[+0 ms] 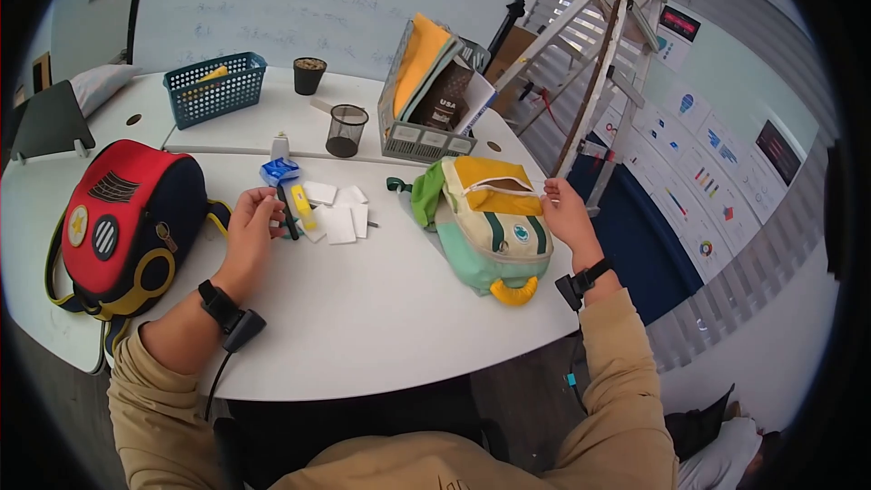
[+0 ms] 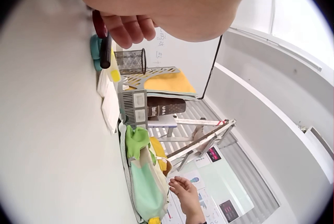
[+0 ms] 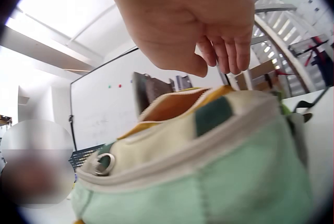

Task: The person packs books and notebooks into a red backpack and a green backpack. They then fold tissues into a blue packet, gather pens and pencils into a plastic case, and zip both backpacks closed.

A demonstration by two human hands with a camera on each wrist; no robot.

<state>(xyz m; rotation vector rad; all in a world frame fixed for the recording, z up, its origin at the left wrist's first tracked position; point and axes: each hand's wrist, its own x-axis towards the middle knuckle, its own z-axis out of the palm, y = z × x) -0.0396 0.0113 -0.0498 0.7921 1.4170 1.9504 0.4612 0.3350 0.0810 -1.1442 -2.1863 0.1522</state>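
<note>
My left hand (image 1: 251, 227) is low over the table beside a black marker (image 1: 288, 214), its fingers loosely bent. In the left wrist view the marker overlaps the space just in front of those fingers (image 2: 125, 31). A yellow stick-shaped item (image 1: 303, 207), a blue packet (image 1: 278, 171) and several white paper squares (image 1: 340, 223) lie close by. My right hand (image 1: 570, 218) hovers at the right edge of a green, cream and yellow backpack (image 1: 481, 227), fingers relaxed with nothing held. The yellow front pocket (image 1: 499, 183) is unzipped, and its opening (image 3: 175, 106) faces up below that hand.
A red and navy backpack (image 1: 118, 222) stands at the left. Behind are a blue basket (image 1: 218, 95), a black pot (image 1: 308, 77), a mesh pen cup (image 1: 346, 132) and a grey file holder (image 1: 426, 141) with folders. A stepladder (image 1: 599, 82) stands beyond the table's right edge.
</note>
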